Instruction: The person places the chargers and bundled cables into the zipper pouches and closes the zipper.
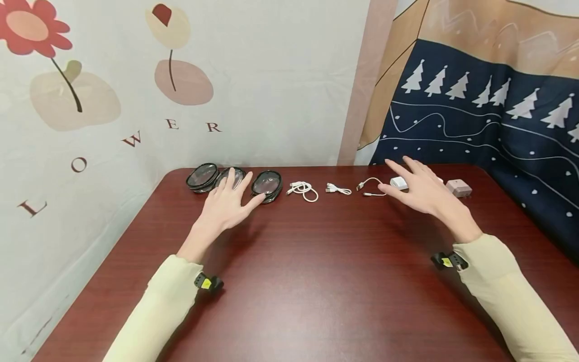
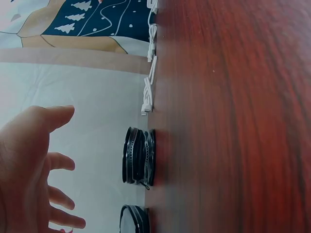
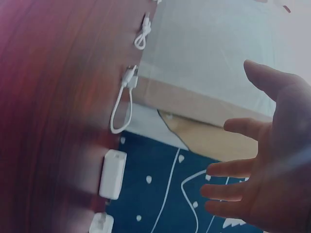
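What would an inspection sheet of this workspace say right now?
Surface: dark red-brown tabletop.
Job's things: round black pouches at the far edge, left; white adapter and pinkish block to the right, view between them partly blocked.
Clutter: nothing seen.
Hands: left hand and right hand raised, fingers spread, holding nothing.
Cables: three white cables, coiled or looped, between pouches and adapter.
Surroundings: flower-printed backdrop behind; navy tree-printed cloth at right.

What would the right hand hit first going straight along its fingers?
Probably the navy backdrop behind the table; in the head view the right hand overlaps its lower edge. The hand seems raised above the nearby white block, but height is unclear, so it could clip that.
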`<state>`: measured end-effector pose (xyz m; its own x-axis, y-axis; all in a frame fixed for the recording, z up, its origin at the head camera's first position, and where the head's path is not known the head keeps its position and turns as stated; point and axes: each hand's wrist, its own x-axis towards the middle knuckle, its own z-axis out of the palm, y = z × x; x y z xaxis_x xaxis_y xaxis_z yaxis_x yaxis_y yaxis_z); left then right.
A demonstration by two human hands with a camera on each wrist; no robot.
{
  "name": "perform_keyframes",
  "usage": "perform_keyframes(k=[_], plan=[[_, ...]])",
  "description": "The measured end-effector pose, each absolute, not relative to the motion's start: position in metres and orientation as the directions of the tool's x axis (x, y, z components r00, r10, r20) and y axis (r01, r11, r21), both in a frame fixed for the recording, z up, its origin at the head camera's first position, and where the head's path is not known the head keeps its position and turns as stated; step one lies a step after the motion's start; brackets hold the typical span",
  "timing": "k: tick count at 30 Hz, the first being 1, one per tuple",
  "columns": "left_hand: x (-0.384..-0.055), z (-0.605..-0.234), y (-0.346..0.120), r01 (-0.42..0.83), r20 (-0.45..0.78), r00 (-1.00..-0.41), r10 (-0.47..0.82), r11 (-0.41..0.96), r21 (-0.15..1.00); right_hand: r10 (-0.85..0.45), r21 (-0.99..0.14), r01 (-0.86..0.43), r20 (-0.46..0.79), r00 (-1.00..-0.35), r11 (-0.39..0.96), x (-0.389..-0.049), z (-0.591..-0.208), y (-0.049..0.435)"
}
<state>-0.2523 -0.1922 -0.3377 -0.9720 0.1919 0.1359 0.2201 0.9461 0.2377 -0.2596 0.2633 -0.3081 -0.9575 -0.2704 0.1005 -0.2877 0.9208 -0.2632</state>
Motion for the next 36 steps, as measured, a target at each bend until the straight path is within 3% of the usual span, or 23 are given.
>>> perform_keyframes(k=[17,36], plan=[[-0.272,-0.341,-0.173,0.216,0.125,-0.974,0.188,0.937,0.276,-0.395,-0.313,-0.438,0.194,-0.898,0.843,-0.293,-0.315,0.211],[-0.300,-0.349,-0.154,0.170,0.089,-0.985,0.149,0.929,0.330,-0.542,-0.363,-0.562,0.167,-0.824,0.743,-0.323,-0.329,0.138]])
